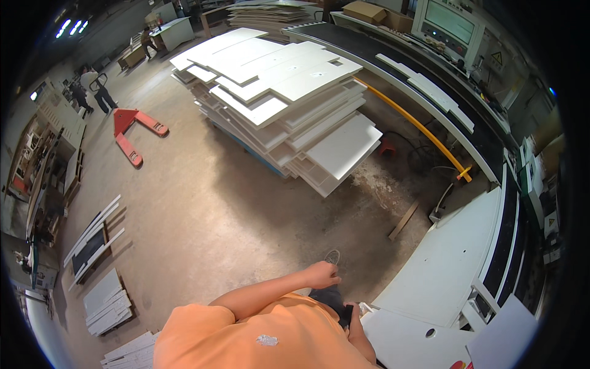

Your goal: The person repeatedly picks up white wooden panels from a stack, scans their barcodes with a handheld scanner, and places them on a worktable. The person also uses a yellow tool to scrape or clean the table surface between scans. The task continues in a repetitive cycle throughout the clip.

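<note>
My left hand (322,274) hangs in front of my orange shirt with its fingers curled in, and I see nothing in it. Below it, my right hand (354,321) rests against the near edge of a white panel (405,341) that lies flat at the lower right. My shirt and dark trousers partly hide this hand, so its grip is unclear. A second, larger white panel (448,264) lies just beyond on the machine bed.
A tall, uneven stack of white boards (289,104) stands on the concrete floor ahead. A long conveyor machine (430,80) with a yellow bar (418,126) runs along the right. A red pallet jack (132,132) and other people are at far left, with loose boards (104,295) by the wall.
</note>
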The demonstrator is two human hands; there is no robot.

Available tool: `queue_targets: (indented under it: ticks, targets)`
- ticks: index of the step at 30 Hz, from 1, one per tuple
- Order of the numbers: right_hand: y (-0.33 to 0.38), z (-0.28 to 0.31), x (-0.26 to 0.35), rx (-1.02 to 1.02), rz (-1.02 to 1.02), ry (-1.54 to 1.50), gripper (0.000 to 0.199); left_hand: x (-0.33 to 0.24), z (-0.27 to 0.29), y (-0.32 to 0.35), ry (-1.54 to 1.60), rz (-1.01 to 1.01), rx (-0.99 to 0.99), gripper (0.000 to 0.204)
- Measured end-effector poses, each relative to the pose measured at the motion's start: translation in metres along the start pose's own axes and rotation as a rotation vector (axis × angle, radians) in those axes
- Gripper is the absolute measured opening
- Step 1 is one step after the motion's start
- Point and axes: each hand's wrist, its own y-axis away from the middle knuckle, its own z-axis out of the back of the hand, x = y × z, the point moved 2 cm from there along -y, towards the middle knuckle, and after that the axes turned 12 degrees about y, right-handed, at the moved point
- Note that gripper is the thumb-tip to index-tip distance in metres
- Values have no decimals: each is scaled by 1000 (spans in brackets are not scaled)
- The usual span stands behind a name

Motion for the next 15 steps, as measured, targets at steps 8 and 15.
queue_targets:
  ticks: [8, 15]
  targets:
    - [-239, 130, 44, 368, -380, -413, 16, -19, 118, -120, 61, 168, -289, 37]
    - [-380, 273, 120, 59, -323, -291, 26, -39, 209, -216, 240, 287, -519, 41]
